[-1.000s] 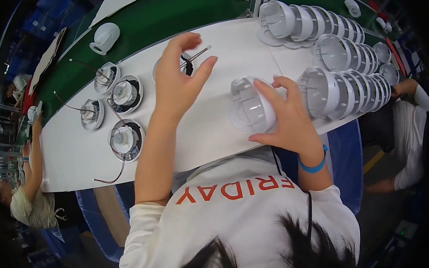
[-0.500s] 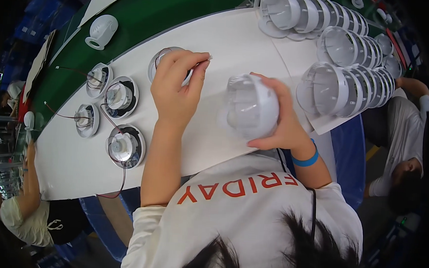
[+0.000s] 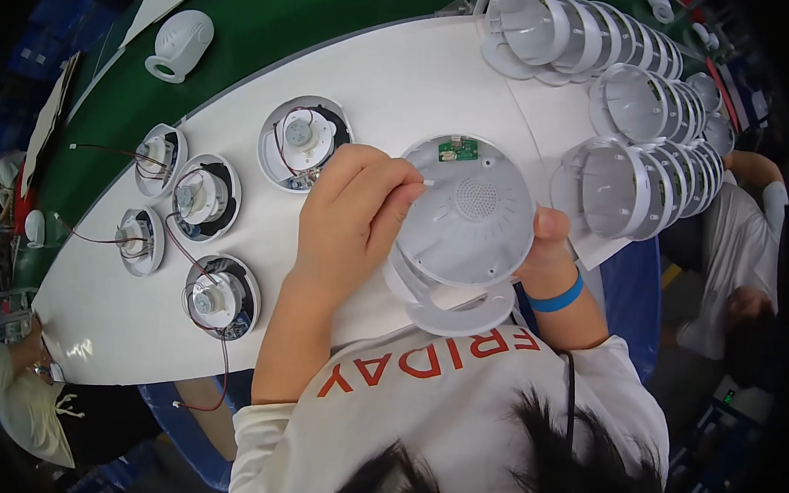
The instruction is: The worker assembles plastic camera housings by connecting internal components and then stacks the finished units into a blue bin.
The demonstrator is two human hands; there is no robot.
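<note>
My right hand point(image 3: 548, 241) grips a white round plastic housing point(image 3: 440, 235) at its right edge. The housing's hollow inside faces up, showing a perforated speaker grille point(image 3: 476, 200) and a small green circuit board point(image 3: 458, 149) near the far rim. Between thumb and fingertips of my left hand point(image 3: 352, 209) is a small white connector point(image 3: 429, 183), held over the housing's left part. Just beyond that hand lies a round base point(image 3: 303, 143) with a white motor-like unit and thin wires; its near edge is partly hidden by my fingers.
Several similar wired bases point(image 3: 205, 196) lie on the left of the white table point(image 3: 403, 86). Nested white housings point(image 3: 612, 186) stand in rows at the right. Another housing point(image 3: 180, 46) rests on the green surface. Co-workers sit at both sides.
My right hand has turned the housing so its inside faces up. My left hand has come nearer and to the right, bringing the connector over the housing and uncovering the far base.
</note>
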